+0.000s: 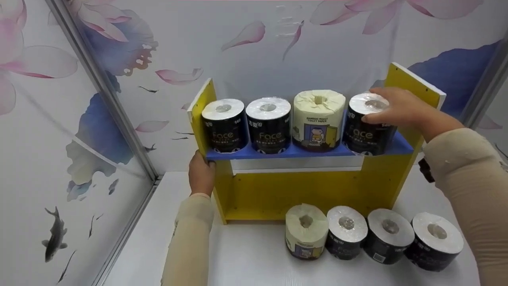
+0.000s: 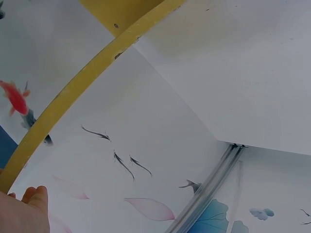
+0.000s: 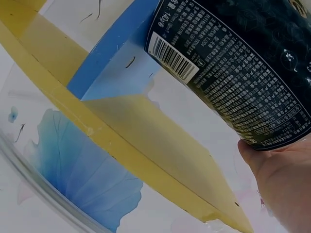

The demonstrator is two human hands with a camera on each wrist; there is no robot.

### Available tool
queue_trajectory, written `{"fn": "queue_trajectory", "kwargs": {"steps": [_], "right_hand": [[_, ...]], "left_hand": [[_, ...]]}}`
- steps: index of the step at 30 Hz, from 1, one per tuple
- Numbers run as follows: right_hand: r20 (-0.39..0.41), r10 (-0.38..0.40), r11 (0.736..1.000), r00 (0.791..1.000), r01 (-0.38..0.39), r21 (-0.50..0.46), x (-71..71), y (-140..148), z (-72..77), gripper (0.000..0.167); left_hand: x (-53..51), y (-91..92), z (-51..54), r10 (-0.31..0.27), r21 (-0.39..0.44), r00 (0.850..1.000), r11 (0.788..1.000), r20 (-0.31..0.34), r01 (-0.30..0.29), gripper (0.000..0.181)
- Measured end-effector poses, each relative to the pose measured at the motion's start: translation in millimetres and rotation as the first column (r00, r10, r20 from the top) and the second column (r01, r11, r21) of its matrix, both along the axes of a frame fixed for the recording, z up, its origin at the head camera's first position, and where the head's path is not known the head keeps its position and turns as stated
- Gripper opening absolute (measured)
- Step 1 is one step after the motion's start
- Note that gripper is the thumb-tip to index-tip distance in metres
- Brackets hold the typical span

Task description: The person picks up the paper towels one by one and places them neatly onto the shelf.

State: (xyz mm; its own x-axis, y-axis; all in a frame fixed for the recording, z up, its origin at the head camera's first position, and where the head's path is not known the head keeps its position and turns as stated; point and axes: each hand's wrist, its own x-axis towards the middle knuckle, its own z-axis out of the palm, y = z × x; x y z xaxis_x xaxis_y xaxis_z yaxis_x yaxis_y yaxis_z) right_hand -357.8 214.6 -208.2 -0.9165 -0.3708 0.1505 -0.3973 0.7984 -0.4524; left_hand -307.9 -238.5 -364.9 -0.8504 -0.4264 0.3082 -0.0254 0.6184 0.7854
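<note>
My right hand [image 1: 406, 109] grips the top of a black-wrapped toilet paper roll [image 1: 367, 135] at the right end of the blue shelf board [image 1: 278, 153]. The right wrist view shows the same roll's barcode side [image 3: 228, 73], with my thumb and palm at its end. Around the left side panel [image 1: 202, 119] of the yellow shelf unit [image 1: 293, 190], just under the blue board, my left hand [image 1: 201, 172] holds on. Two more black rolls and a cream toilet paper roll [image 1: 318, 123] stand upright along the board. In the left wrist view, fingers [image 2: 36, 199] show beside the yellow panel edge [image 2: 73, 92].
On the white table [image 1: 246, 254], before the shelf, another cream roll [image 1: 306, 234] and several black rolls [image 1: 347, 234] stand in a row toward the right. Behind rises a wall [image 1: 254, 51] printed with petals and fish. A metal-framed panel [image 1: 103, 87] stands at the left.
</note>
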Motion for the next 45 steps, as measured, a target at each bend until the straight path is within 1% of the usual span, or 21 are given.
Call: {"fn": "queue_trajectory", "kwargs": {"steps": [2,5,8,12,19,23,27,33,38,41,45], "right_hand": [[0.011,-0.002,1.000,1.000,0.002,-0.005,-0.2,0.9,0.2,0.077],[0.035,-0.021,1.000,0.999,0.021,0.000,0.1,2.2,1.1,0.086],[0.053,-0.047,0.999,0.998,0.048,-0.010,1.1,1.2,2.3,0.091],[0.055,-0.083,0.997,0.995,0.082,0.010,2.5,-0.1,3.1,0.096],[0.041,-0.137,0.989,0.990,0.134,0.070,5.0,-3.0,5.5,0.091],[0.072,-0.165,0.980,0.984,0.155,0.124,5.2,-3.9,8.8,0.099],[0.114,-0.165,0.973,0.980,0.142,0.181,2.6,-2.3,12.4,0.105],[0.165,-0.151,0.974,0.975,0.118,0.194,-1.8,-1.5,14.9,0.099],[0.167,-0.122,0.978,0.978,0.089,0.190,-3.9,-1.0,14.4,0.094],[0.155,-0.087,0.982,0.984,0.058,0.181,-5.5,-0.4,13.6,0.089],[0.154,-0.051,0.987,0.987,0.026,0.157,-7.1,1.2,12.2,0.086]], "left_hand": [[-0.5,0.4,0.2,-0.004,0.005,1.000,1.000,0.006,0.004,0.035],[-1.3,0.6,0.5,-0.007,0.014,1.000,1.000,0.006,0.007,0.035],[-2.1,-0.4,0.0,-0.002,0.014,1.000,1.000,-0.001,0.002,0.034],[-2.7,-1.6,-1.4,0.004,0.010,1.000,1.000,0.002,-0.004,0.036],[-1.2,0.0,-1.4,0.002,0.012,1.000,1.000,0.008,-0.002,0.037],[-0.8,0.6,-0.8,0.005,0.014,1.000,1.000,0.012,-0.005,0.036],[-1.3,1.0,-1.2,0.006,0.020,1.000,1.000,0.029,-0.007,0.036],[-1.8,0.1,-2.1,0.004,0.026,0.999,1.000,0.035,-0.005,0.038],[-2.8,-0.1,-2.8,0.010,0.022,1.000,1.000,0.023,-0.011,0.038],[-2.7,0.8,-3.6,0.019,0.012,1.000,1.000,0.006,-0.019,0.037],[-1.9,2.3,-3.7,0.022,0.015,1.000,1.000,-0.010,-0.022,0.037]]}}
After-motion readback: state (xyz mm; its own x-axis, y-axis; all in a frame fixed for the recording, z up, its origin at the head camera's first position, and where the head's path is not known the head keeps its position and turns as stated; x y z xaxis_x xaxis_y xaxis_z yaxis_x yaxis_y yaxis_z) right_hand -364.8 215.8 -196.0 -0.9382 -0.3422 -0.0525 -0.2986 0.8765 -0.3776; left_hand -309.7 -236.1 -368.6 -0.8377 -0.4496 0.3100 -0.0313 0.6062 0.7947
